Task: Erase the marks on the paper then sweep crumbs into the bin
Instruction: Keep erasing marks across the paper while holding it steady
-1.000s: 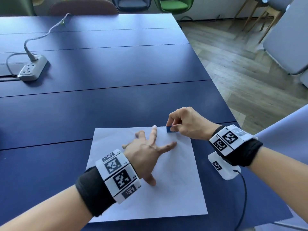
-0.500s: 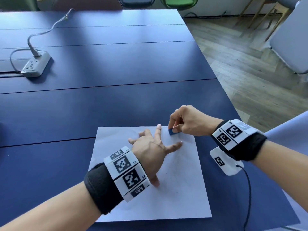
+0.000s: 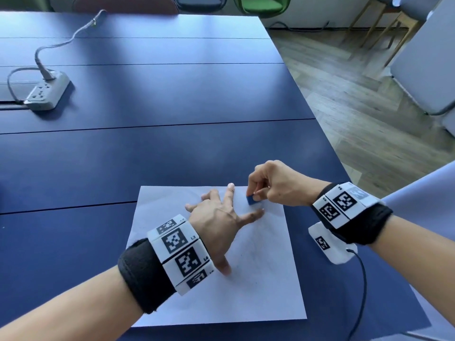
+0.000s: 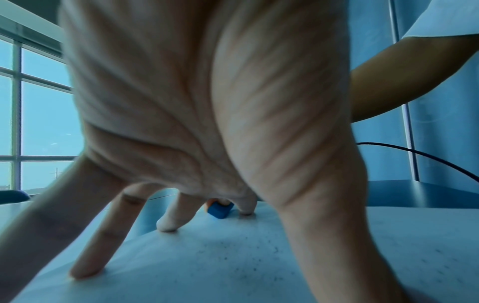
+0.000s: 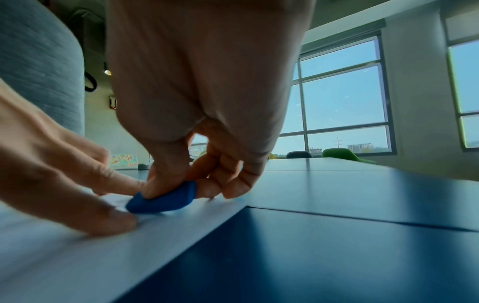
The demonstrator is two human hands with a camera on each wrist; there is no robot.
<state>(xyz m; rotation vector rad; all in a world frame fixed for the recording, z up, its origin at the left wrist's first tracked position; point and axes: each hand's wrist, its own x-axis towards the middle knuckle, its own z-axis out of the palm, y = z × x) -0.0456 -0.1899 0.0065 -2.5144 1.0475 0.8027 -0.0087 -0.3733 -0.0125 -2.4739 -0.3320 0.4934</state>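
Nearest to me, my left hand (image 3: 216,222) lies on the paper (image 3: 258,291) with fingers spread wide and straight, holding nothing; I judge it pins the sheet so it does not slide or wrinkle under the rubbing. Just beyond its index finger, my right hand (image 3: 275,185) pinches the blue eraser (image 3: 251,200) between thumb and curled fingers, and the eraser touches the paper near its far right corner. The low grip, I think, gives pressure on a small spot. Faint grey marks and small dark crumbs (image 4: 246,256) are on the paper near the left hand, so the erasing is not finished, and no bin is visible. The paper rests on a dark blue table (image 3: 147,156). Far left of the paper lies a power strip (image 3: 46,93). Beyond the table are chairs, a wooden floor and large windows.
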